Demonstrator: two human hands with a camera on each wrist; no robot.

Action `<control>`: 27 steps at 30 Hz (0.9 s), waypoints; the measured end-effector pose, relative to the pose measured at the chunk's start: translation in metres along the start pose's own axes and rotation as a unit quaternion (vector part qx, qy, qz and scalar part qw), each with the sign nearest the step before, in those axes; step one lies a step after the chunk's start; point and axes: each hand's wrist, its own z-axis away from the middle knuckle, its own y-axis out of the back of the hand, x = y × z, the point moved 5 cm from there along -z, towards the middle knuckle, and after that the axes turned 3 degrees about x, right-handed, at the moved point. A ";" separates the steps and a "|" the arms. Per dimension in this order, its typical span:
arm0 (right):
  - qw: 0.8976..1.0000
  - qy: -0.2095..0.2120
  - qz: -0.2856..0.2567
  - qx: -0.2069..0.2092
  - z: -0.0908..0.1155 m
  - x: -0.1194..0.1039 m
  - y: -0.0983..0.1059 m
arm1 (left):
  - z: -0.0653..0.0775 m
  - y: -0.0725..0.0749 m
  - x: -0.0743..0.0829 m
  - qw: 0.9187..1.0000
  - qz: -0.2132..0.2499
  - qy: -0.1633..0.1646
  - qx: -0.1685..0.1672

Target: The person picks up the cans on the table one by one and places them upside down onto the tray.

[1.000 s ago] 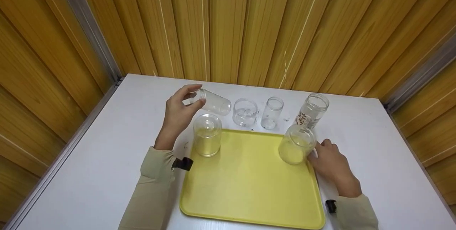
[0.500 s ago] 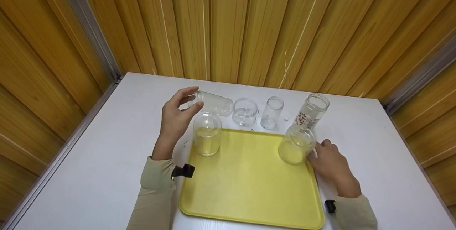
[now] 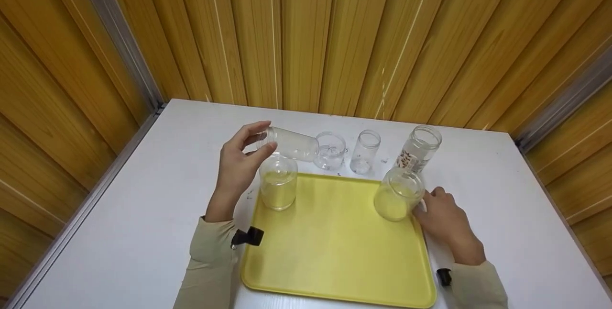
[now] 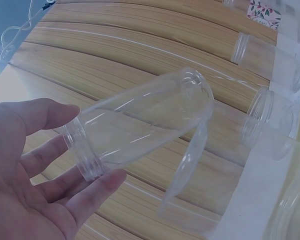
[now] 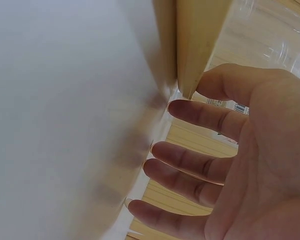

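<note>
My left hand grips a clear jar by its threaded neck, with thumb and fingers around it. The jar lies nearly sideways, its base pointing right and overlapping a squat clear jar in the head view. In the left wrist view the same clear jar has nothing visible inside. Below it, a dome-topped clear jar stands on the yellow tray's back left corner. At the tray's right edge rests my right hand, thumb against the rim and fingers extended, beside another clear jar.
Behind the tray, a slim clear jar and a taller jar with a leaf print stand on the white table. Small dark specks lie near these jars. Wood-patterned panels close off the back and sides.
My left hand has moved slightly down and right, levelling the jar so its base now overlaps the squat jar. My right hand stays at the tray edge.
</note>
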 end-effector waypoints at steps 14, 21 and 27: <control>1.000 -0.007 -0.005 -0.003 0.001 0.001 0.001 | 0.007 -0.001 0.004 0.999 0.028 0.016 -0.008; 1.000 -0.006 -0.005 -0.003 0.002 0.000 0.001 | 0.008 -0.004 0.008 0.998 0.045 0.022 -0.021; 1.000 -0.007 -0.008 0.001 0.002 0.001 0.001 | 0.009 -0.005 0.013 0.998 0.055 0.023 -0.019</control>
